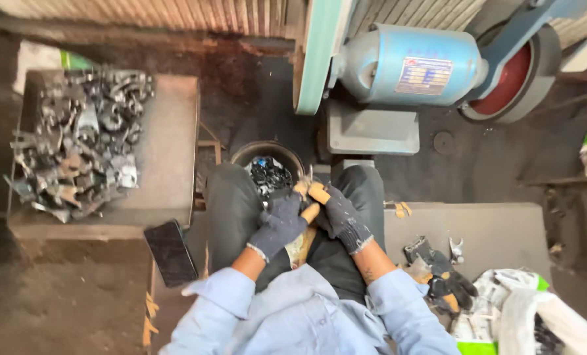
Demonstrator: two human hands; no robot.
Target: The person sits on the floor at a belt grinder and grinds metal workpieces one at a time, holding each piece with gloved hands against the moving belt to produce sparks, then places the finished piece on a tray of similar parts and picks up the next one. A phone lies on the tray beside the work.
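Head view. At frame centre I see both gloved hands meeting over the lap: the left hand [281,223] curls loosely against the right hand [338,213], whose fingers close on a small metal part [304,182], largely hidden, just above the round bucket [268,172] of dark pieces. Upper left, a tray [171,148] carries a heap of grey metal parts [79,141]. Upper right, the blue grinder motor [412,64] bears a rectangular label [423,75], pale with a red-and-blue band. Lower left lies a black phone [170,252]; lower right, spare gloves [441,276] beside white bags [537,315].
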